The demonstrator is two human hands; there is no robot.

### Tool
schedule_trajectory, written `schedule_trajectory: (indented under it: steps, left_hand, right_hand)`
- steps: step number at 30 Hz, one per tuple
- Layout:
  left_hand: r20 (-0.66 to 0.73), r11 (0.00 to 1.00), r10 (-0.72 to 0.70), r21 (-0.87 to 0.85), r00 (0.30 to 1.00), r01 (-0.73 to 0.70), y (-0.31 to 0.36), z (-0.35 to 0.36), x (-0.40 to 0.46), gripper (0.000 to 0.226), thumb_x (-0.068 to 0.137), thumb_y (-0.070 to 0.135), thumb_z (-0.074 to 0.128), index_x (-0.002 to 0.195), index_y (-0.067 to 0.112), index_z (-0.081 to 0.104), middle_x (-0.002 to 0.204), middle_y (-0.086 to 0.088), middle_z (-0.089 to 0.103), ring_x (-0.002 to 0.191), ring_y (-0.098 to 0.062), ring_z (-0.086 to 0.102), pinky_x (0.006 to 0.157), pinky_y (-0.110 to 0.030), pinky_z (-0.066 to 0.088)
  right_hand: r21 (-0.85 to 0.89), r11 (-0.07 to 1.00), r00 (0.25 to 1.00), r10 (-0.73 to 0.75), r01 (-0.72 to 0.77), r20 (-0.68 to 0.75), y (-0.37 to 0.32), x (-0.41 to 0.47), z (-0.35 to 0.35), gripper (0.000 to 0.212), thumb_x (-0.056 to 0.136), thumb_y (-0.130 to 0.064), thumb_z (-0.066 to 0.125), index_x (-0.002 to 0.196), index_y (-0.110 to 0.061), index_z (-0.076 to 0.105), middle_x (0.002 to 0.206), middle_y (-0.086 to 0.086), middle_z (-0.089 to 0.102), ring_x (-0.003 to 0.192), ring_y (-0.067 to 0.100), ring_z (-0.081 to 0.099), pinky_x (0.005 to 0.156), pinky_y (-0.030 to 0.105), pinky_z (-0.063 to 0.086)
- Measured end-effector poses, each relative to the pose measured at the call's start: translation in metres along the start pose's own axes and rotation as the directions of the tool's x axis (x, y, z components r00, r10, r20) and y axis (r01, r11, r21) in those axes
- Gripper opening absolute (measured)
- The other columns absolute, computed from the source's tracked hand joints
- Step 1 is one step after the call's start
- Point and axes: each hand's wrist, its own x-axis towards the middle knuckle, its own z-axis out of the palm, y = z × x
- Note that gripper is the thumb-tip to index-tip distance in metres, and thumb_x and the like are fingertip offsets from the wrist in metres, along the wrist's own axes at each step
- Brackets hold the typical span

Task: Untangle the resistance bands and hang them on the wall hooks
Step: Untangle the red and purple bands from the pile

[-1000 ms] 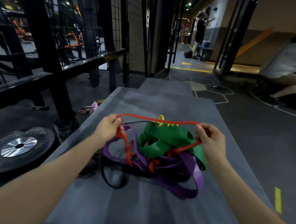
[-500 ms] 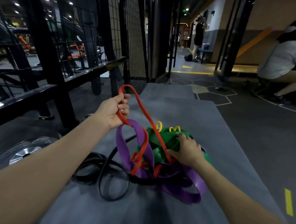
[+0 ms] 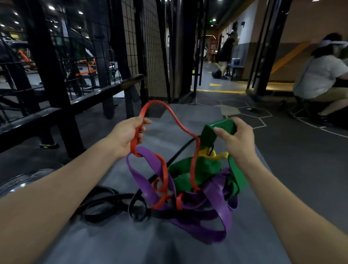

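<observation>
Tangle of bands on a grey mat (image 3: 110,249): red band (image 3: 193,163), thin, looping high and threading down through the heap; green band (image 3: 195,171), wide and flat, bunched in the middle; purple band (image 3: 219,213), wide, sprawling low and nearest; black band (image 3: 108,205), coiled flat on the mat, below and left of the left fingers; yellow band (image 3: 210,154), only a small bit showing, just under the right fingers.

Left hand (image 3: 126,135): fingers curled round the red band, its loop arching up above the knuckles and a purple loop hanging just beneath the fist. Right hand (image 3: 237,139): thumb and fingers pinching a fold of the green band, lifted clear of the heap, with the rest of the green trailing down past the wrist.

Against half a second ago: right hand off the heap, raised, now lifting green where before pressing down on the pile; left hand at much the same height, same grasp on red; heap pulled taller, purple drawn up with the red.
</observation>
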Motion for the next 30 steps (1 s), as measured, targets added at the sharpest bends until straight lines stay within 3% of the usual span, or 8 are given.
schedule_trajectory:
  steps: [5,10,13,15,19,24,28,30]
  left_hand:
    - [0.0,0.968,0.056,0.246,0.998,-0.054,-0.02,0.011,-0.008,0.03,0.101,0.023,0.035,0.08,0.014,0.055,0.064,0.001,0.038,0.051,-0.008,0.031,0.047,-0.017,0.029]
    - [0.008,0.877,-0.137,0.467,0.991,0.117,-0.052,0.012,-0.01,0.059,0.097,0.051,0.025,0.082,0.009,0.063,0.073,-0.006,0.052,0.061,-0.018,0.046,0.059,-0.028,0.04]
    - [-0.094,0.365,-0.157,0.92,0.983,0.146,-0.065,0.011,0.001,0.065,0.098,0.051,0.017,0.119,0.005,0.058,0.127,-0.022,0.051,0.121,-0.037,0.045,0.104,-0.042,0.035]
    - [-0.168,0.179,-0.051,0.968,0.984,0.175,-0.067,0.018,0.001,0.065,0.096,0.053,0.026,0.137,0.004,0.037,0.144,-0.022,0.028,0.132,-0.038,0.028,0.11,-0.044,0.027]
    - [-0.017,0.319,0.179,0.947,0.984,-0.042,-0.073,0.049,0.006,0.059,0.09,0.045,0.05,0.133,0.007,0.036,0.138,-0.015,0.026,0.125,-0.035,0.037,0.103,-0.041,0.034]
    - [0.173,0.507,0.111,0.837,0.979,-0.205,-0.104,0.095,0.05,0.046,0.087,0.032,0.061,0.123,0.007,0.047,0.129,-0.012,0.043,0.118,-0.028,0.048,0.101,-0.034,0.038]
    - [0.286,0.465,-0.048,0.854,0.957,-0.233,-0.123,0.104,0.076,0.023,0.082,0.038,0.067,0.082,0.019,0.053,0.096,-0.01,0.061,0.094,-0.028,0.06,0.078,-0.035,0.045]
    - [0.361,0.381,-0.061,0.87,0.93,-0.313,-0.121,0.098,0.068,0.03,0.083,0.041,0.065,0.091,0.012,0.062,0.092,-0.005,0.056,0.088,-0.021,0.054,0.073,-0.03,0.039]
  right_hand:
    - [0.009,1.0,0.977,0.021,-0.023,0.212,0.014,-0.025,0.014,0.022,0.081,-0.018,0.071,0.091,-0.003,0.059,0.079,0.009,0.066,0.07,0.02,0.064,0.064,0.026,0.053]
    - [-0.215,0.966,0.898,-0.036,0.144,0.438,0.036,-0.05,0.029,0.021,0.091,-0.023,0.056,0.087,-0.003,0.055,0.075,0.008,0.054,0.07,0.021,0.051,0.066,0.025,0.039]
    - [-0.46,0.802,0.673,0.1,0.382,0.733,0.054,-0.074,0.047,0.036,0.094,-0.024,0.048,0.125,-0.004,0.052,0.117,0.019,0.049,0.109,0.033,0.046,0.097,0.038,0.036]
    - [-0.473,0.772,0.623,0.13,0.425,0.771,0.058,-0.079,0.048,0.046,0.092,-0.017,0.046,0.138,-0.01,0.043,0.129,0.017,0.043,0.119,0.034,0.039,0.106,0.035,0.029]
    - [-0.472,0.832,0.766,0.093,0.292,0.636,0.063,-0.053,0.029,0.051,0.085,-0.006,0.038,0.132,-0.019,0.052,0.123,0.017,0.049,0.118,0.033,0.041,0.103,0.027,0.028]
    - [-0.356,0.87,0.707,0.011,0.342,0.707,0.071,-0.045,0.019,0.059,0.075,0.013,0.041,0.116,-0.022,0.067,0.119,0.008,0.056,0.112,0.029,0.046,0.097,0.02,0.029]
    - [-0.423,0.882,0.88,0.02,0.208,0.474,0.079,-0.019,0.016,0.052,0.076,0.014,0.043,0.116,-0.011,0.064,0.125,0.007,0.054,0.12,0.024,0.045,0.096,0.017,0.029]
    - [-0.477,0.862,0.897,0.064,0.171,0.436,0.089,-0.011,0.015,0.061,0.076,0.013,0.044,0.132,-0.011,0.049,0.135,0.007,0.043,0.128,0.024,0.038,0.103,0.021,0.029]
